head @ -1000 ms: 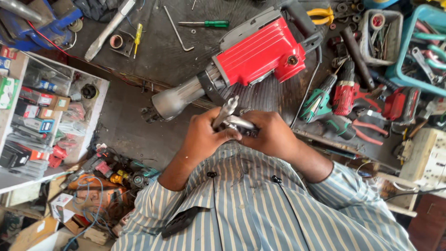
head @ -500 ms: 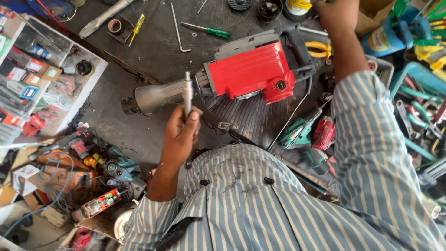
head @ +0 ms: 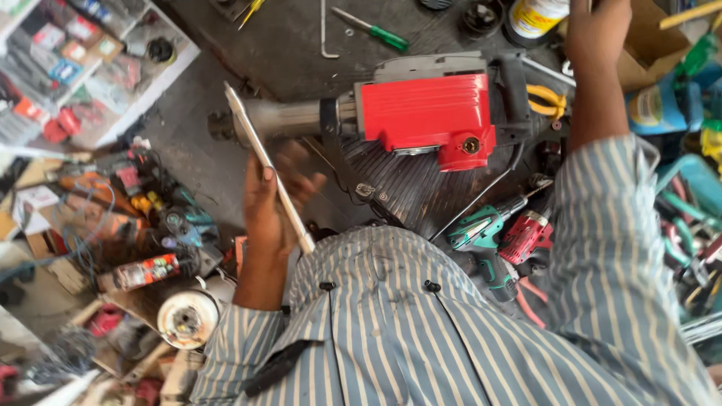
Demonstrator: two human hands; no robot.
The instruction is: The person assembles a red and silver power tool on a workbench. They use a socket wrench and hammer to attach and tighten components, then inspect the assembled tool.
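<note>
Metal rod (head: 267, 165) gripped in closed left hand (head: 272, 203).

Metal bar (head: 267, 167) in left hand (head: 272, 203)

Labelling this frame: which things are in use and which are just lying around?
In use:
- left hand gripping a long metal chisel bit
- right hand reaching to the far clutter; what it touches is hidden
- red demolition hammer

Lying about:
- green screwdriver
- yellow pliers
- green drill
- red drill
</note>
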